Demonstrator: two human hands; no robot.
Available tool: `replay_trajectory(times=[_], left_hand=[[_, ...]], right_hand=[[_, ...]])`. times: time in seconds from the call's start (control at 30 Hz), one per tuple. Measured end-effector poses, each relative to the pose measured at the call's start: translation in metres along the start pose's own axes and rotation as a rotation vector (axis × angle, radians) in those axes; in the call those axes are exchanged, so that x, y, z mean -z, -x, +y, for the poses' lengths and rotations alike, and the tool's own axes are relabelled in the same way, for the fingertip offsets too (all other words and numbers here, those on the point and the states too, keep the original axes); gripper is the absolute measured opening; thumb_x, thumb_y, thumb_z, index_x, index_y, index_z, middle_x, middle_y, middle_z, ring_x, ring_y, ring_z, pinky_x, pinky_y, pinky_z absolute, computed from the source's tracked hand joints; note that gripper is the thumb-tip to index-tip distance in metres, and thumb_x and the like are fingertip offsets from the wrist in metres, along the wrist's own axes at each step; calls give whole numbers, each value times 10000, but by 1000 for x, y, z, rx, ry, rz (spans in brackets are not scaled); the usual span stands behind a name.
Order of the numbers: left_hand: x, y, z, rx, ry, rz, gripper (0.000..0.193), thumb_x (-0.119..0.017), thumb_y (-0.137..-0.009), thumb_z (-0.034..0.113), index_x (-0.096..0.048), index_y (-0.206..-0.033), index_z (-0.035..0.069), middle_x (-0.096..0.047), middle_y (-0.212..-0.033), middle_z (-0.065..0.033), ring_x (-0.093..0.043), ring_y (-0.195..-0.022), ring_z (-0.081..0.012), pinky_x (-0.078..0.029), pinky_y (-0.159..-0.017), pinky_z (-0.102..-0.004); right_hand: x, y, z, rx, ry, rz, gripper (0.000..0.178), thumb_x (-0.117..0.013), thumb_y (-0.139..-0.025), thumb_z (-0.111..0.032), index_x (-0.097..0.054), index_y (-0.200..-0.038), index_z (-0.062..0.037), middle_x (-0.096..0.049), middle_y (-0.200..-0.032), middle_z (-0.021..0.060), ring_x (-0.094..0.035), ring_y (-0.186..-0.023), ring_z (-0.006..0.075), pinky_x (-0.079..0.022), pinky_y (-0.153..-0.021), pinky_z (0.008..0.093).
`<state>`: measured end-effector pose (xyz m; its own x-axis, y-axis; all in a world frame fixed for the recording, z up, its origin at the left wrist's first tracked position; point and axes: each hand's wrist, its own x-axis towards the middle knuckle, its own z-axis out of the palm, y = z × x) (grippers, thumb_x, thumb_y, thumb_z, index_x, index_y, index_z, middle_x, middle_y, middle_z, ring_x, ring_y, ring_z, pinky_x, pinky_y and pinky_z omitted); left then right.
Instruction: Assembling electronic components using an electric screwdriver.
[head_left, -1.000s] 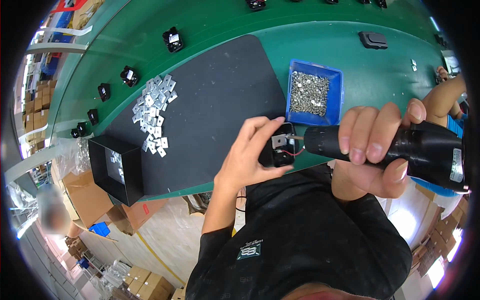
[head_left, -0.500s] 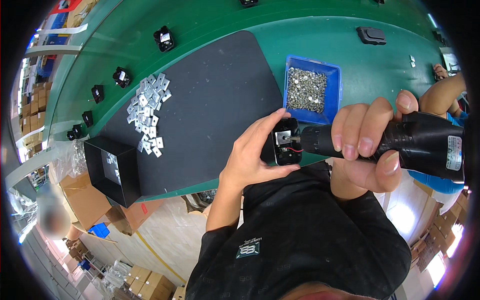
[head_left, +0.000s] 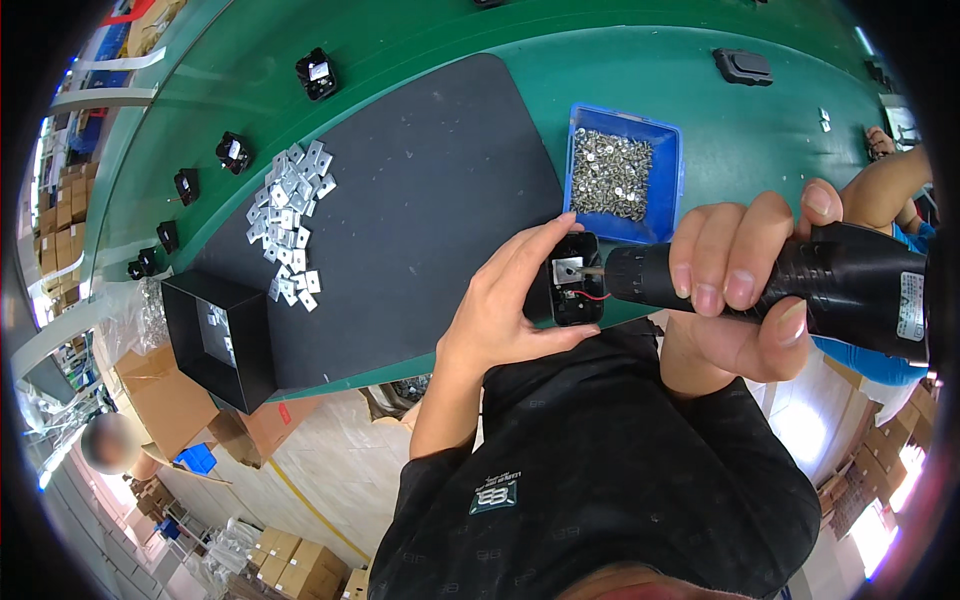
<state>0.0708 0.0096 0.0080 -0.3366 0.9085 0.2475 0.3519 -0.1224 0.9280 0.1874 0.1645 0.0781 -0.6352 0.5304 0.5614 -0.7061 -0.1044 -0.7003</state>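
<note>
A small black rectangular plastic housing (head_left: pixel 577 314) is gripped by its two ends between the left hand (head_left: pixel 498 305)'s thumb and fingers. Inside it, just right of those fingers, a silver square metal plate (head_left: pixel 567 268) and a thin red wire (head_left: pixel 592 296) are seen. A black cylindrical power screwdriver (head_left: pixel 850 290) is clasped in the curled fingers of the right hand (head_left: pixel 738 255), its bit pointed leftward at the plate; whether contact is made cannot be told. Beyond the left fingertips, silver screws (head_left: pixel 612 175) are held in a blue rectangular plastic bin (head_left: pixel 667 185). Loose silver square plates (head_left: pixel 290 215) are heaped well left of the left fingers.
</note>
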Motion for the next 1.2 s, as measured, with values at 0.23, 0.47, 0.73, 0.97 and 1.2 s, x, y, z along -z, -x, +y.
replay_trajectory(times=[0.23, 0.47, 0.73, 0.97, 1.2], left_hand=[[9, 18, -16, 182, -281, 12, 801, -788, -598, 138, -431, -1305, 19, -498, -1288, -171, -482, -1191, -337, -360, -1023, -424], [21, 32, -14, 146, -518, 90, 827, -776, -598, 283, -449, -1320, 48, -489, -1307, -175, -410, -1255, -357, -251, -1053, -495], [6, 3, 9, -183, -490, 158, 388, -757, -659, 240, -679, -1004, 79, -633, -1112, -47, -534, -1105, -237, -288, -980, -428], [-4, 1, 0, -270, -474, 178, 214, -743, -673, 134, -692, -873, 82, -679, -932, 0, -599, -971, -183, -298, -950, -408], [-7, -1, 2, -239, -475, 173, 186, -736, -672, 105, -693, -852, 83, -677, -911, 8, -602, -931, -170, -316, -930, -404]], right_hand=[[6, -3, -3, 19, 19, -45, 584, -609, -867, -245, -319, -1332, -44, -521, -752, 18, -515, -615, 137, -427, -572, 282], [6, 0, 2, 28, -44, -14, 574, -606, -856, -229, -312, -1307, -32, -501, -760, 23, -501, -606, 128, -421, -579, 279], [-2, -3, -1, 13, -153, 14, 539, -616, -838, -223, -318, -1246, -35, -489, -757, 15, -489, -596, 110, -410, -578, 265], [2, 1, -4, -11, -163, 65, 616, -617, -848, -262, -289, -1328, -58, -501, -757, 11, -495, -579, 122, -428, -574, 279], [5, 1, -2, 12, -204, 95, 548, -619, -815, -219, -332, -1245, -38, -483, -739, 16, -480, -572, 112, -412, -570, 267]])
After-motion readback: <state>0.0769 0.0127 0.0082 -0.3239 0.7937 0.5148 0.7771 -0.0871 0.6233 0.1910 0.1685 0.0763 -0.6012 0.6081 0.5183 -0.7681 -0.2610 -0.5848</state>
